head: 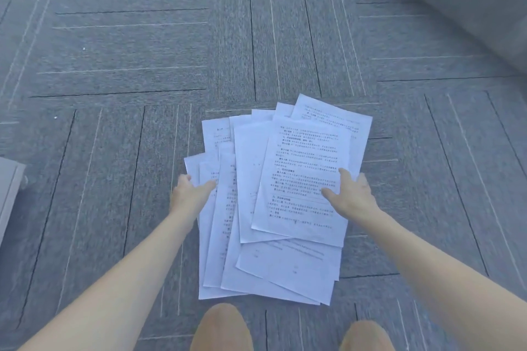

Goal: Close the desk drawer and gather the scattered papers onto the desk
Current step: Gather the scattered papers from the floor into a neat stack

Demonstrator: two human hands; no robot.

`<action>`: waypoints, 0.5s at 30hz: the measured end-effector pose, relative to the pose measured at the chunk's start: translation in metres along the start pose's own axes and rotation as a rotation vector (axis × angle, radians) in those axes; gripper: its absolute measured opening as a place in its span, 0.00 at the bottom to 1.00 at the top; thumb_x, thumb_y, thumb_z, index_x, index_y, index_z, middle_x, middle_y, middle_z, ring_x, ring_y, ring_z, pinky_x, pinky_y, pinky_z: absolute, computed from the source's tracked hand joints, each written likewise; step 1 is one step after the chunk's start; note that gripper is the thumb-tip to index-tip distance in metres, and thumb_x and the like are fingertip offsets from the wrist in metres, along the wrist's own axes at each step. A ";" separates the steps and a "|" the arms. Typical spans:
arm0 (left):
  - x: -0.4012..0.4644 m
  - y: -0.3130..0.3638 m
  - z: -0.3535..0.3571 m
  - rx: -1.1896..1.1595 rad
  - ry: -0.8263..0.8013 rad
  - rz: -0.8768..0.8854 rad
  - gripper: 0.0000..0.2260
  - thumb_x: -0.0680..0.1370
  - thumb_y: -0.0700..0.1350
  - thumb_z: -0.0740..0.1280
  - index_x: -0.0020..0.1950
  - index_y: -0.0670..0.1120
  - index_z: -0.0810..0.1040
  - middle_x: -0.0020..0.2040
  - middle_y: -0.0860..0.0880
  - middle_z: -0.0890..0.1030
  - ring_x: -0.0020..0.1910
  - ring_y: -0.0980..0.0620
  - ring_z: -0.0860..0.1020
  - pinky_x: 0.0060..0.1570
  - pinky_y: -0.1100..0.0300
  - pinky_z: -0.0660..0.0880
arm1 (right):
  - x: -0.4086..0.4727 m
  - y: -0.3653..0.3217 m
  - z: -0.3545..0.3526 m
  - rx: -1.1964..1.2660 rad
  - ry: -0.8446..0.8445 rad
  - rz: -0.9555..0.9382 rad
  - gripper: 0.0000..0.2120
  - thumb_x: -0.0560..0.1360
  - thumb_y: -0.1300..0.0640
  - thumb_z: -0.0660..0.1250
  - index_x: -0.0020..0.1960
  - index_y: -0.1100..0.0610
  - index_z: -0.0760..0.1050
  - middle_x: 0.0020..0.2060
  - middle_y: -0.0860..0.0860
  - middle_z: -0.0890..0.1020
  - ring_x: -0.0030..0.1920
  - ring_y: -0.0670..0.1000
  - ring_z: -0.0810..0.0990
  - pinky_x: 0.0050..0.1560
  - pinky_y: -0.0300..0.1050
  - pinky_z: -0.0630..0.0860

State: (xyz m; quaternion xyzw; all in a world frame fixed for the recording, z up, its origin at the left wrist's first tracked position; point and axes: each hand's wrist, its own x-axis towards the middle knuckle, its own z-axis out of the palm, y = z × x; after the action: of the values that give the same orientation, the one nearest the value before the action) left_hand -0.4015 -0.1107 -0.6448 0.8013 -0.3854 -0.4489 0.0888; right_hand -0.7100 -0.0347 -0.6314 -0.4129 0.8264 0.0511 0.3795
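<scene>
A loose, fanned pile of several white printed papers [288,179] lies on the grey carpet in front of me. My left hand [189,194] grips the pile's left edge, thumb on top of a sheet. My right hand [352,194] rests on the right side of the pile, thumb pressed on the top printed sheet and fingers at its edge. Both forearms reach in from the bottom corners. The desk and its drawer are not in view, apart from a pale cabinet corner at the left edge.
Grey patterned carpet tiles [128,51] cover the floor all around. A pale cabinet or drawer unit corner [10,188] stands at the left edge. A light wall base [470,0] runs across the top right. My two knees [222,328] show at the bottom.
</scene>
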 end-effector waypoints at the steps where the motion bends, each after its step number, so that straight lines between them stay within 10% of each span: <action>1: 0.001 -0.003 0.003 -0.001 0.040 -0.020 0.29 0.75 0.51 0.70 0.72 0.42 0.65 0.70 0.40 0.72 0.60 0.41 0.74 0.50 0.52 0.71 | 0.004 0.001 0.002 0.019 -0.002 0.024 0.37 0.79 0.40 0.61 0.81 0.52 0.50 0.78 0.66 0.51 0.78 0.66 0.53 0.73 0.63 0.60; 7: 0.004 -0.011 0.017 0.024 0.180 -0.107 0.25 0.73 0.49 0.68 0.65 0.39 0.69 0.67 0.38 0.70 0.62 0.37 0.72 0.53 0.48 0.70 | 0.018 0.015 0.020 0.023 -0.020 0.045 0.42 0.79 0.36 0.58 0.82 0.50 0.40 0.78 0.70 0.43 0.79 0.69 0.44 0.75 0.66 0.52; 12: 0.001 -0.015 0.020 -0.115 0.136 -0.067 0.15 0.73 0.46 0.68 0.57 0.42 0.74 0.54 0.45 0.78 0.51 0.43 0.76 0.39 0.55 0.69 | 0.019 0.019 0.043 -0.020 0.130 -0.010 0.38 0.77 0.34 0.58 0.81 0.50 0.50 0.78 0.67 0.50 0.77 0.69 0.50 0.75 0.64 0.57; 15: 0.002 -0.019 0.016 -0.192 0.065 -0.083 0.12 0.75 0.42 0.68 0.57 0.46 0.73 0.54 0.45 0.79 0.53 0.43 0.79 0.50 0.50 0.77 | 0.014 0.025 0.050 -0.101 0.161 -0.063 0.37 0.76 0.37 0.64 0.79 0.48 0.56 0.79 0.66 0.51 0.79 0.67 0.50 0.77 0.61 0.52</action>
State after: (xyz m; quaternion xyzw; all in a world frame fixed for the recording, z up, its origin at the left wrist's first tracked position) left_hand -0.4035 -0.0952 -0.6648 0.8185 -0.3038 -0.4610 0.1589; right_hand -0.7044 -0.0076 -0.6818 -0.4600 0.8371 0.0476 0.2922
